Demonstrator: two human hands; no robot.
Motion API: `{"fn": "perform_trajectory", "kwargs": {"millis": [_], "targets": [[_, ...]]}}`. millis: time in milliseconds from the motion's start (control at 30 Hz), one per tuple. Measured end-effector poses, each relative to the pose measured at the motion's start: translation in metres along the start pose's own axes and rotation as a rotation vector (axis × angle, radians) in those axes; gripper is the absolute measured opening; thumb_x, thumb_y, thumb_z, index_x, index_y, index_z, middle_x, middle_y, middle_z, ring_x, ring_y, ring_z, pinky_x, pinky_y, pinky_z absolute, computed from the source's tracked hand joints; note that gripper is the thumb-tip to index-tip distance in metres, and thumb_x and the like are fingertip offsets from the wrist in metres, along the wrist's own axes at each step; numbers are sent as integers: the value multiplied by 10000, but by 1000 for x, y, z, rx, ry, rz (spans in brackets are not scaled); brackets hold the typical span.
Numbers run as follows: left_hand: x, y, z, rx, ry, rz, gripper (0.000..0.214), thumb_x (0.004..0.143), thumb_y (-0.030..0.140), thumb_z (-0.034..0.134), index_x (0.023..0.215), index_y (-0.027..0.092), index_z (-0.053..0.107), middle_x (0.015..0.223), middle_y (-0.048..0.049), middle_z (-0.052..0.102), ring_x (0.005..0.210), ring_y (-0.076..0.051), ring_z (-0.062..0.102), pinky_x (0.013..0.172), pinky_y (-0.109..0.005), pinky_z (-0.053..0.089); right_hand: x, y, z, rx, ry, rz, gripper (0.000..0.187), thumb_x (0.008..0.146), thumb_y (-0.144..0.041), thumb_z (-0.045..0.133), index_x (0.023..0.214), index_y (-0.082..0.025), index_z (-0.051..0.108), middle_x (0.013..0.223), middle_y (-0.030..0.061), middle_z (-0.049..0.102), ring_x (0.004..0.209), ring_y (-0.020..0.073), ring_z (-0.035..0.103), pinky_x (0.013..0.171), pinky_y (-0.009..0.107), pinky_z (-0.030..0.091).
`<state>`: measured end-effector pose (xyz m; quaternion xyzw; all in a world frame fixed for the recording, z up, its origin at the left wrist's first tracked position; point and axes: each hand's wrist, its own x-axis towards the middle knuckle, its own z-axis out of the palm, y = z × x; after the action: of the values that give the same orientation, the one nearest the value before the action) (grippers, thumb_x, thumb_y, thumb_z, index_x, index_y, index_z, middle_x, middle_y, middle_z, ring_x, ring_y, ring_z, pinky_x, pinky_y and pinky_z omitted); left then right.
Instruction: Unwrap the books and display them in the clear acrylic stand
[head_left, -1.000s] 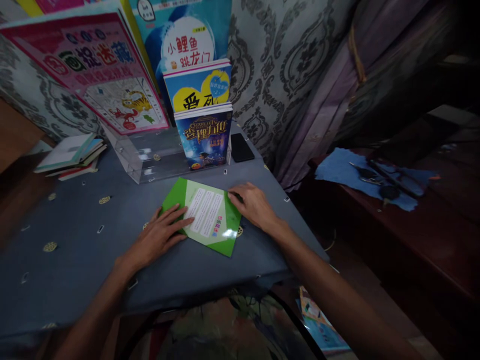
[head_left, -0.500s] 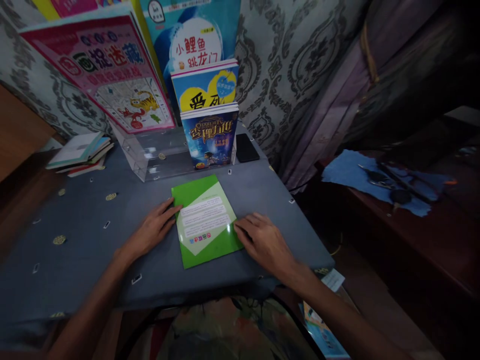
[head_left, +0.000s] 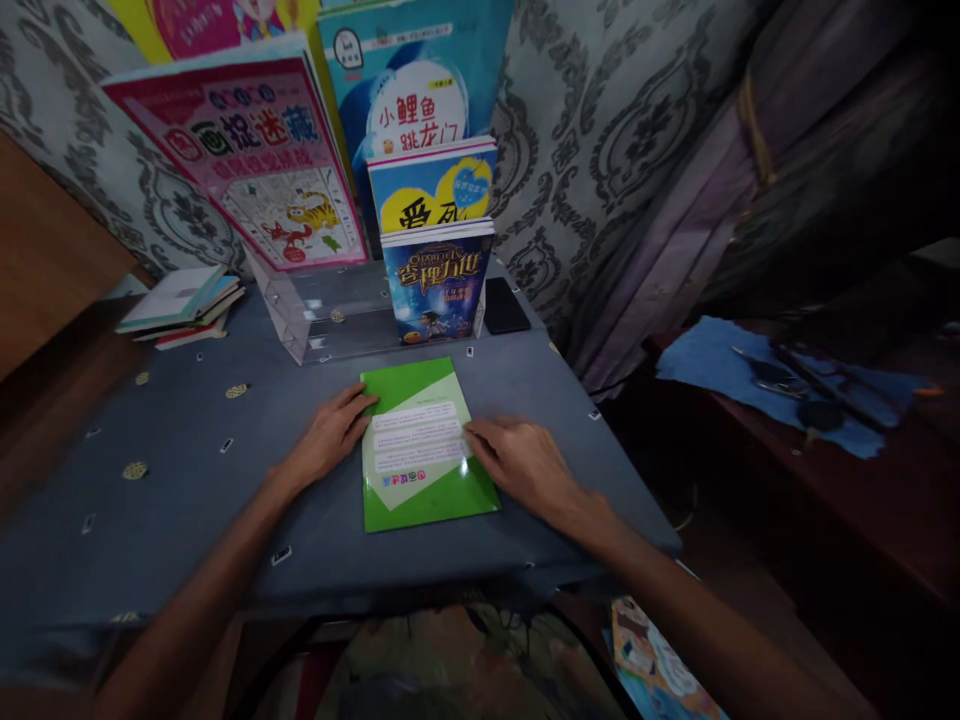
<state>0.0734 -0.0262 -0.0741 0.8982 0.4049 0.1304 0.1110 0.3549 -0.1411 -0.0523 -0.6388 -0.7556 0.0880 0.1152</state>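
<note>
A glossy green book (head_left: 442, 508) with a pale panel of text lies closed and flat on the cloth-covered table in front of me. The fingers of my left hand (head_left: 334, 432) are stretched out, their tips touching the book's upper left edge. At the opposite side my right hand (head_left: 525, 468) has bent fingers gripping the right edge, though its lower fingers are partly hidden. Behind the book, a clear plastic rack (head_left: 349, 330) holds upright books, among them a dark blue book (head_left: 439, 290) and a pink picture book (head_left: 281, 190).
A small pile of books (head_left: 184, 305) lies at the table's back left. Beside the rack is a black phone (head_left: 506, 306). Off to the right, a blue cloth (head_left: 731, 365) with tools sits on a dark red surface. Colourful books (head_left: 660, 665) are below the table's edge.
The green book has turned slightly, its sides now straighter towards me. My right hand has shifted a little up along its edge. The whole view has moved slightly.
</note>
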Motion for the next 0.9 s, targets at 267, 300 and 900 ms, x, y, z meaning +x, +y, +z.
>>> {"fn": "perform_trajectory", "kwargs": {"millis": [267,300,900], "targets": [[11,-3,22,128,175,-23,346,1023,259,393,1277,197,620,1404,-134,605,1266,-271,594,1060,-481,501,71,-35,15,215,91,-320,308,1027,-213,446,1267,-172,634,1140,130,729,1103,260,629,956,410,482],[11,-3,22,129,184,-12,344,1018,242,396,1282,198,612,1398,-134,608,1263,-268,595,1057,-478,502,82,-41,20,256,95,-359,343,1034,-236,441,1340,-181,586,1235,132,701,1160,262,608,996,431,473],[11,-1,21,100,197,3,304,986,183,439,1244,193,601,1325,-140,642,1249,-278,598,1056,-483,507,146,-60,54,412,33,-377,459,1078,-412,367,1396,-135,547,1332,159,679,1252,269,623,1149,479,357]]}}
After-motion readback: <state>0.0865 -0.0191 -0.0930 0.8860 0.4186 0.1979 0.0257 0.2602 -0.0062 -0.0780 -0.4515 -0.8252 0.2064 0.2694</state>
